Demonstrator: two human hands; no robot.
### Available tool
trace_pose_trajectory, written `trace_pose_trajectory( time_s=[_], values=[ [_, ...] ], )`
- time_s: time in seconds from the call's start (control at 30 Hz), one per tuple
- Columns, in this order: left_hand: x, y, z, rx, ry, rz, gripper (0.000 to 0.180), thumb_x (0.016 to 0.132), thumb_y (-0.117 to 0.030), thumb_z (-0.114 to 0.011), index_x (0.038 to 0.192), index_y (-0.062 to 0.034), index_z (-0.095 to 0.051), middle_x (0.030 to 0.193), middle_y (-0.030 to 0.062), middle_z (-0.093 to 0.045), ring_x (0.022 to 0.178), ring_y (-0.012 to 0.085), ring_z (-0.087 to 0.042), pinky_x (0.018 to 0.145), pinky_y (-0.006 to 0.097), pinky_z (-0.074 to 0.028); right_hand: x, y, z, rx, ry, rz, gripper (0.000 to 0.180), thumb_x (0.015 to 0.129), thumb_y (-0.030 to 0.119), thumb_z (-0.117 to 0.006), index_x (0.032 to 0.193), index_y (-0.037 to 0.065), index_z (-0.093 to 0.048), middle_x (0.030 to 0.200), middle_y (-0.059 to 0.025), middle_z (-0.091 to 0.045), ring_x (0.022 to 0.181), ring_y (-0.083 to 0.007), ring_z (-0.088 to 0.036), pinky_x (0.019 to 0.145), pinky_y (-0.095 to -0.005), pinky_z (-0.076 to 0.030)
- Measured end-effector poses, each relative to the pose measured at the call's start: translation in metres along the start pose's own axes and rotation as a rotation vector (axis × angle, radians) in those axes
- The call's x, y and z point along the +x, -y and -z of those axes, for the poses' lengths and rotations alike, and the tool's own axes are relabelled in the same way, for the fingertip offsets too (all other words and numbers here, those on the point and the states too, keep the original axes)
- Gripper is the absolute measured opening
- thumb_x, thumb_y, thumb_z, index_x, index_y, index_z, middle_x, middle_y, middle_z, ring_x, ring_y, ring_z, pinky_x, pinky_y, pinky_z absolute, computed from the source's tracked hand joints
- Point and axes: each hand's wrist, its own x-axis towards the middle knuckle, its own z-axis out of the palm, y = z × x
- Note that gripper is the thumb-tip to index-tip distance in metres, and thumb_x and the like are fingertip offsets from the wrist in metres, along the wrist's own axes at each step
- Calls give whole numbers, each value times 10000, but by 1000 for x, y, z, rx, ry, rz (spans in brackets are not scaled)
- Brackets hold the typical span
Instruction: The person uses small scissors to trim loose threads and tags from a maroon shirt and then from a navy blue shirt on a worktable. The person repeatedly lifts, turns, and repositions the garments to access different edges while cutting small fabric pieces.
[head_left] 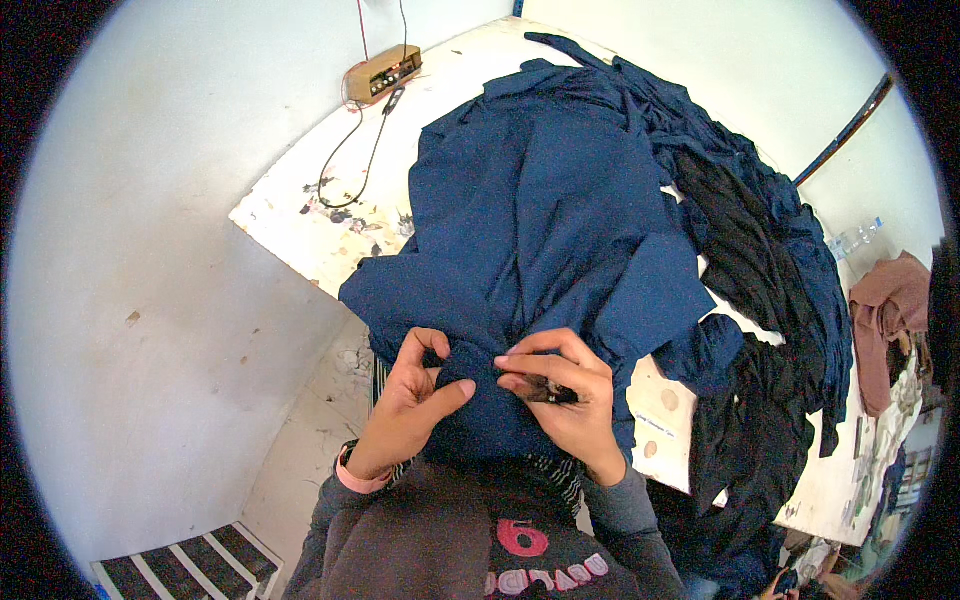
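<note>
1. Two hands work at the near edge of the surface: the left hand [410,405] pinches a fold of the navy garment [540,230], thumb pressed against the cloth, fingers closed on it.
2. The right hand [565,400] grips the same fold just beside the left, and its fingers also clamp one small dark tool [550,393]; what kind of tool is too small to tell.
3. The navy garment lies spread across the surface and hangs over its near edge toward the person.
4. One heap of dark blue and black cloth [760,260] lies to the right of it, touching it.
5. One tan box with a row of switches [383,74] sits at the far corner, two thin cables [350,160] trailing from it.
6. The white surface [300,215] is stained with paint spots near its left edge.
7. Pale walls close the corner; one brownish cloth [885,310] hangs at right, and a striped mat [190,565] lies on the floor.
</note>
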Motion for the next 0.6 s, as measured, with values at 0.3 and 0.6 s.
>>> trace_pose_trajectory(
  time_s=[0.3,0.6],
  values=[
    [-2,4,-3,78,24,59,387,976,13,-614,1226,-122,-351,812,-53,-566,649,-20,-445,559,169,-294,-7,1,9,-83,-92,16,93,864,-77,-629,900,9,-631,999,-118,-649,778,-146,-604,679,-267,-496],
    [-2,3,-9,0,37,81,359,990,-28,-626,1233,-112,-375,806,-58,-566,640,-22,-411,568,168,-276,-6,-2,5,31,10,-103,179,824,-14,-779,975,36,-699,1120,-69,-687,689,-30,-518,589,-189,-377]
  ],
)
